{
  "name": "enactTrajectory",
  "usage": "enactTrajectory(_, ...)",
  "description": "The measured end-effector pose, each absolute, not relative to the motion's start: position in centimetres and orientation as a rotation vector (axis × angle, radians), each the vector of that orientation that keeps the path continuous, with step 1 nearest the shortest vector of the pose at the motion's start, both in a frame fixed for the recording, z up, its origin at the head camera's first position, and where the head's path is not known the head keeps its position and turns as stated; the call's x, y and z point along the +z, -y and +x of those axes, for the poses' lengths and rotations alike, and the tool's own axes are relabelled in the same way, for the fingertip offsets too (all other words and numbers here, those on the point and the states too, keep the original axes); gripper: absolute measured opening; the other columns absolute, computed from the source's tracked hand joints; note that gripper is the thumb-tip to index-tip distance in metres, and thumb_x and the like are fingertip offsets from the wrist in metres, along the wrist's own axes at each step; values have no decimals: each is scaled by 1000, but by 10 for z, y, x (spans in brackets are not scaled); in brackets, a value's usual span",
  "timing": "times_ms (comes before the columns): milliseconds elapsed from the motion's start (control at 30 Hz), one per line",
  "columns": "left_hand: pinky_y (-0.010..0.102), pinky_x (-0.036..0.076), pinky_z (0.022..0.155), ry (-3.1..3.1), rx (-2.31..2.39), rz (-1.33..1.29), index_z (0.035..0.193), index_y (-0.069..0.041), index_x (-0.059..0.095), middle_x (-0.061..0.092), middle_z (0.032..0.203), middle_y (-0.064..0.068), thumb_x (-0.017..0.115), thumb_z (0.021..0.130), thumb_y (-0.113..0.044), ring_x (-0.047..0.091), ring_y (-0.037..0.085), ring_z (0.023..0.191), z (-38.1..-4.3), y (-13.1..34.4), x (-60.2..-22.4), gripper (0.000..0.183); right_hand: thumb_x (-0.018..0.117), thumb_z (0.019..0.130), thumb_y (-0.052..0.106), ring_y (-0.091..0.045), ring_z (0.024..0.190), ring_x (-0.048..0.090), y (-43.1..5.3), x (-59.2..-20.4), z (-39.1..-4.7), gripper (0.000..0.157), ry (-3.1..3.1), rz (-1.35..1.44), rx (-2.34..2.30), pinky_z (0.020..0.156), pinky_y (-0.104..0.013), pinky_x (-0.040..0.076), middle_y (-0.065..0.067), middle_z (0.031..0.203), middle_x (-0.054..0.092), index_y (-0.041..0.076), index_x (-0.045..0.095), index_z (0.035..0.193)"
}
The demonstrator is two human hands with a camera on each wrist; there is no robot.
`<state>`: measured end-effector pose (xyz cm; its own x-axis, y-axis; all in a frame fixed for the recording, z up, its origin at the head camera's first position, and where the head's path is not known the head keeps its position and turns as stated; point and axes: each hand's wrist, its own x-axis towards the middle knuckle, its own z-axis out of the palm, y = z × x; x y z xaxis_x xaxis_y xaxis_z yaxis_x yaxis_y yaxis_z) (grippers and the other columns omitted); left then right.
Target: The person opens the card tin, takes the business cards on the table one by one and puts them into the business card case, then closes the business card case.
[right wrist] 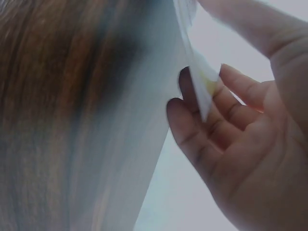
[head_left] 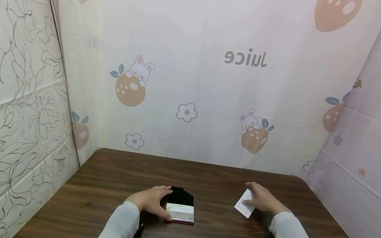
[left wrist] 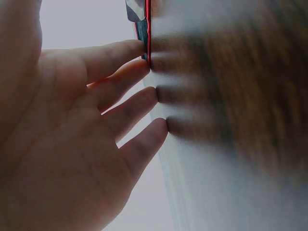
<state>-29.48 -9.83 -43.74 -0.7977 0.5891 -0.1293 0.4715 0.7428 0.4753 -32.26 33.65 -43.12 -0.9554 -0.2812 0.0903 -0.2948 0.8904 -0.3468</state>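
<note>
A card case [head_left: 181,197] lies opened on the table, with a black inner lid, a silvery front part and a red edge. Inside it sits a white and yellowish card [head_left: 180,208]. My left hand [head_left: 154,200] holds the case at its left side, thumb on the near corner and index finger at the far part. In the left wrist view, the fingertips [left wrist: 161,126] meet the tabletop and the red edge of the case [left wrist: 148,33]. To the right, my right hand [head_left: 262,198] pinches a white printed card [head_left: 245,204] between thumb and fingers, the card tilted.
The dark wood-grain table [head_left: 213,178] has rounded far corners. Behind it hangs a pale curtain [head_left: 193,79] with rabbit and fruit prints. More curtains close off the left and right sides.
</note>
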Motion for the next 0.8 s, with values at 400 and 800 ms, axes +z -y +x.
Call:
enactTrajectory(400,57,30,105,-2670,622,834,143,-12,38,30,151,6,69,69,-62,23,29,135,-295,98,-437,95,59,90,12,-17,74,55,-348,-420,-318,24,2948,456,991,61,-34,50,-10,94,62,3,58,113)
enactTrajectory(800,57,30,105,-2669,629,839,142,-11,38,30,151,7,70,69,-61,23,30,135,-294,98,-437,94,64,88,24,-20,75,57,-347,-411,-314,26,2945,431,1226,59,-31,50,-10,88,59,4,55,102)
